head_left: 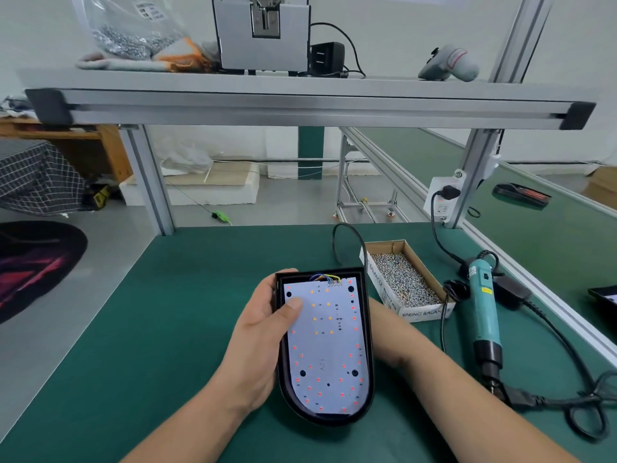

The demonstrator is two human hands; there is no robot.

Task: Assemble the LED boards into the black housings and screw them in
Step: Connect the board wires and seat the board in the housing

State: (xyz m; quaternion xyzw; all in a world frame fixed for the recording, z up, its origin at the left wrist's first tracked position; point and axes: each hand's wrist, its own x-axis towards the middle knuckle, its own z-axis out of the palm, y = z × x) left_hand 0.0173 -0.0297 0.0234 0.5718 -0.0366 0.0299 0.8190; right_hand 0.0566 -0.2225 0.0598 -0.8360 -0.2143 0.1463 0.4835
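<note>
A black housing [366, 355] with one rounded end is held above the green bench. Inside it lies a white LED board [329, 355] with red and orange LEDs and coloured wires at its far end. My left hand [257, 339] grips the housing's left side, its thumb pressing the board's upper left corner. My right hand [379, 324] is under the housing's right side and mostly hidden by it. A teal electric screwdriver [484, 315] lies on the bench to the right. A cardboard box of screws [400, 279] sits just beyond the housing.
Black cables [567, 401] loop across the bench at the right. An aluminium shelf [310, 101] spans overhead, carrying a grey machine [263, 35] and a bag of screws [130, 35]. A green conveyor [534, 228] runs along the right; a power socket [442, 195] hangs on the post.
</note>
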